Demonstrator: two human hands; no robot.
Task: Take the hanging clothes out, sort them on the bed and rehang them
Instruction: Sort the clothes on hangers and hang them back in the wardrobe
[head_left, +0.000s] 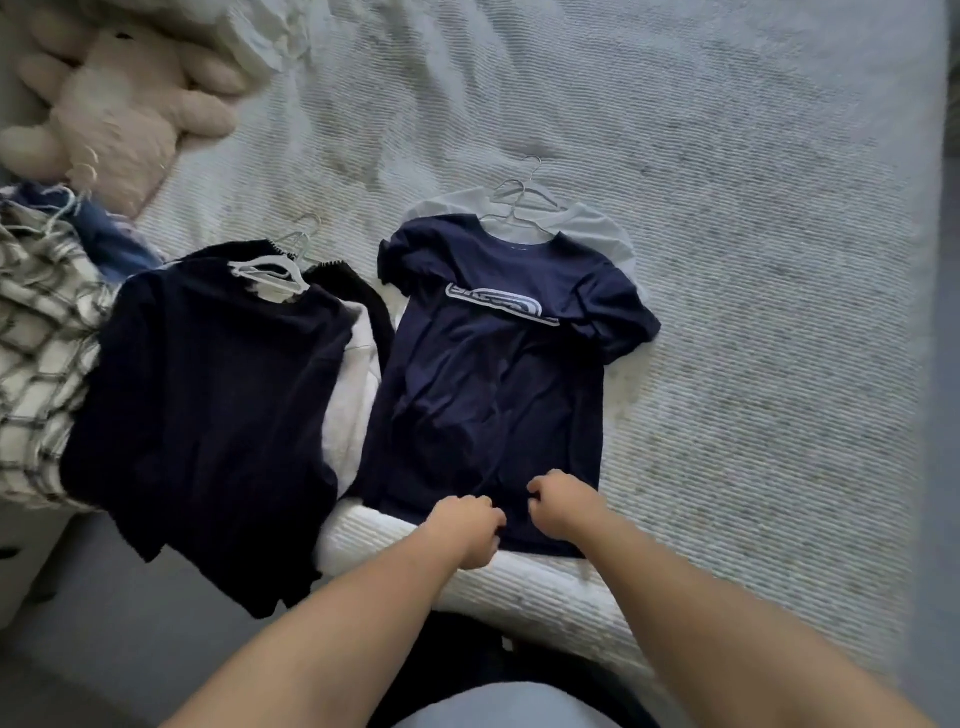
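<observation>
A navy T-shirt with a white printed logo (498, 374) lies flat on the bed, on a white hanger, over a white garment (597, 228). My left hand (470, 522) and my right hand (563, 501) are both closed on its bottom hem at the bed's near edge. To the left a plain dark navy top (208, 415) on a white hanger (270, 275) lies over a black garment and a white one, and hangs off the bed's edge.
A checked white and black garment (41, 353) and blue clothes (109, 239) are piled at the left. A beige plush toy (124, 114) lies at the far left. The grey ribbed bedspread (753, 260) stretches away to the right. Grey floor (78, 649) shows below left.
</observation>
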